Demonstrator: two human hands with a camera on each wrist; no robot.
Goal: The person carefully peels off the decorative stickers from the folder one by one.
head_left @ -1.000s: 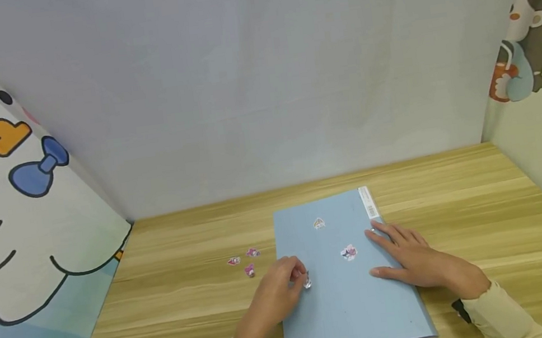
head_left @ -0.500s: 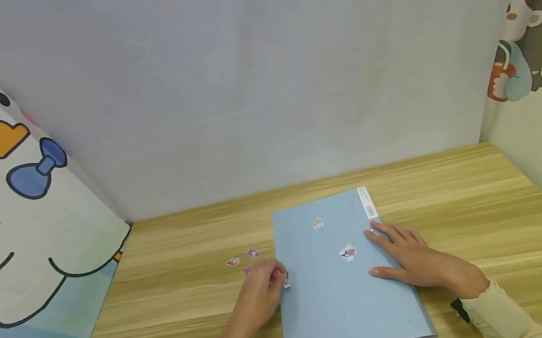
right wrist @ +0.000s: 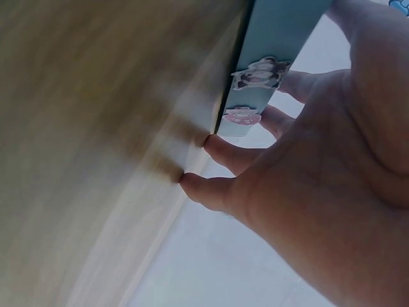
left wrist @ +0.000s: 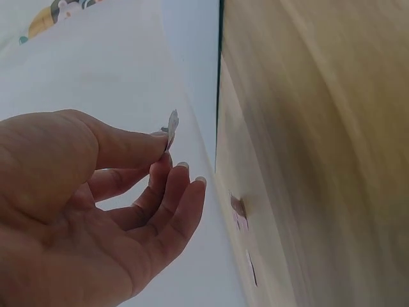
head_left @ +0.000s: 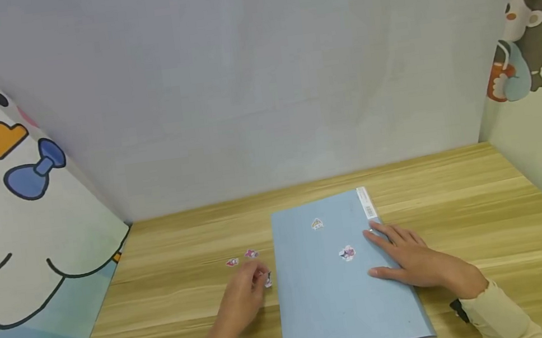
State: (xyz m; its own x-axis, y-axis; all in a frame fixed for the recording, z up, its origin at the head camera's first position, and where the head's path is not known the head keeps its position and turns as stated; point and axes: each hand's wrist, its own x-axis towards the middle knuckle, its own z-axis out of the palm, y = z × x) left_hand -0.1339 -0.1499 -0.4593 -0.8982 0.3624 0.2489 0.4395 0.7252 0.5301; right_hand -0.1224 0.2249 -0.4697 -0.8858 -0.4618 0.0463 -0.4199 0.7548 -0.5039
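Observation:
My left hand (head_left: 240, 297) is over the table, just left of the light blue folder (head_left: 339, 307). It pinches a small cut-out sticker (left wrist: 172, 128) between thumb and forefinger, the other fingers loosely bent. Two small pink-and-white stickers (head_left: 251, 253) lie on the table just beyond that hand; a third is hidden behind it. My right hand (head_left: 411, 256) rests spread across the folder's right edge. In the right wrist view, some of its fingertips (right wrist: 192, 181) touch the table. Two stickers are on the folder: a purple one (head_left: 347, 253) near the middle and a smaller pale one (head_left: 316, 223) higher up.
A white barcode label (head_left: 365, 202) runs along the folder's top right edge. Wood-grain table (head_left: 178, 237) extends around the folder. A pale cloth wall (head_left: 293, 104) stands behind, with cartoon-printed cloths (head_left: 45, 230) at both sides.
My left hand has moved left with the pinched sticker, from above the folder to over the table, and now covers one loose sticker. My right hand has stayed in place.

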